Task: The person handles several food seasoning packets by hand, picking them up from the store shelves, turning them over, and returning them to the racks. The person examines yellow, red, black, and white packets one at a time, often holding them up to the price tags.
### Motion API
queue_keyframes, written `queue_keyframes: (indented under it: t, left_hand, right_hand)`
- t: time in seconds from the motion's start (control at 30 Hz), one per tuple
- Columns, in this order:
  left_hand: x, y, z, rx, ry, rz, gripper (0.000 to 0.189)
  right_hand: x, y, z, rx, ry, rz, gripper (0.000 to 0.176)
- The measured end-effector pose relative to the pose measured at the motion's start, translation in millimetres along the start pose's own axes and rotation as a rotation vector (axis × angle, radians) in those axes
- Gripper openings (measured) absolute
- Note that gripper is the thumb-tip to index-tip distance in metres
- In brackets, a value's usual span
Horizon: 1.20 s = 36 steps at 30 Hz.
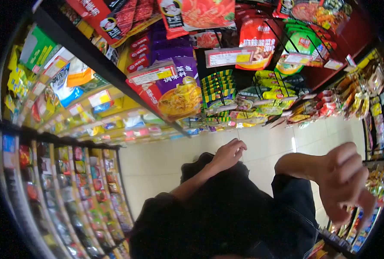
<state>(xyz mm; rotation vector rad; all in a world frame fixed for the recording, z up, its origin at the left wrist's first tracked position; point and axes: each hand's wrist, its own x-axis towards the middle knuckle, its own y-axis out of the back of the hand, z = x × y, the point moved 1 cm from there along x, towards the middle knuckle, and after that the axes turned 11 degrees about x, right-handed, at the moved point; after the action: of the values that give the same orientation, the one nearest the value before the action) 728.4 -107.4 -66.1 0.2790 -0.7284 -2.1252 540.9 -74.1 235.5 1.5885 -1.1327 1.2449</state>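
My left hand [229,155] is over the pale floor, in front of my dark clothing and below the hanging packets. Its fingers are curled in close together, and nothing shows in them. Farther right and larger in view, my right hand [343,183] is raised with bent fingers and a gap between the thumb and fingertips. No object is visible in it. Neither hand touches the shelves. Above them hang a purple seasoning packet [181,93], a red packet [256,41] and a green packet [302,43].
Shelves of small packaged goods [75,185] stand at the lower left. Price tags line a shelf edge [99,98] at the upper left. More packets [360,93] hang at the right. Pale floor tiles [151,172] lie between the shelves.
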Motion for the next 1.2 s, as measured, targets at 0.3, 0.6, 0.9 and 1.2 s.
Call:
queue_keyframes:
  t: [0.3, 0.6, 0.9, 1.2]
  left_hand:
    - [0, 5, -13, -0.044, 0.078, 0.061, 0.013]
    - [5, 1, -8, -0.043, 0.094, 0.082, 0.012]
    - [11, -2, -5, -0.046, 0.121, 0.054, 0.013]
    - [14, -12, -9, -0.017, 0.093, 0.077, 0.013]
  right_hand:
    - [40, -13, 4, 0.097, 0.050, -0.291, 0.031]
    - [56, -1, 4, 0.147, -0.009, -0.380, 0.036]
    - [63, -4, -25, -0.217, -0.220, -0.283, 0.036]
    - [72, -7, -26, -0.550, 0.010, -0.220, 0.028]
